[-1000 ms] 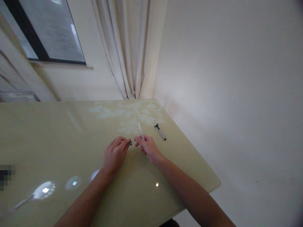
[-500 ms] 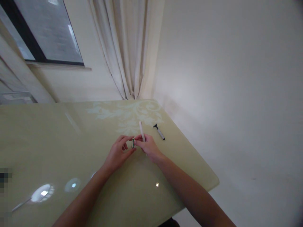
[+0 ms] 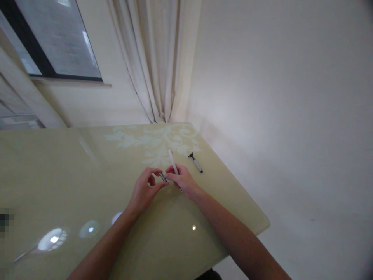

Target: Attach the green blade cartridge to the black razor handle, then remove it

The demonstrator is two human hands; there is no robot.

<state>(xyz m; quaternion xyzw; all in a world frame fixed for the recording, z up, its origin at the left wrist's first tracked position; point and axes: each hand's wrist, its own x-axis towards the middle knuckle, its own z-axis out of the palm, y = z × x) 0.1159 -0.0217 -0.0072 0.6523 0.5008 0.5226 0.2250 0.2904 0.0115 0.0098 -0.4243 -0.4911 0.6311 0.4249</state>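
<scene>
1. The small green-and-dark piece [image 3: 163, 177] sits just below the centre of the frame, above the table, slanting from upper left to lower right between your two hands.
2. Your left hand [image 3: 143, 191] grips that piece by its ends, forefinger above and thumb below; the fingers curve into a loop with a gap behind the piece. Your left forearm rises from the lower left of the frame.
3. Your right hand [image 3: 184, 182] is closed around the white stick [image 3: 173, 161], whose upper part points up and slightly left. The right thumb and fingertips come right beside the piece; whether they touch it, you cannot tell here. Your right forearm enters from the lower right.
4. Half a second ago, the piece stood nearly upright; now it is tilted. A second ago your left fingertips pinched it in a more closed hand, farther from your right. The stick's top now leans a little more to the left.
5. The razor [image 3: 196, 163] lies near your right hand, right of centre, head toward the upper left.
6. Everything is over the glossy table [image 3: 87, 175]; the curtain [image 3: 151, 58] hangs behind, top centre.
</scene>
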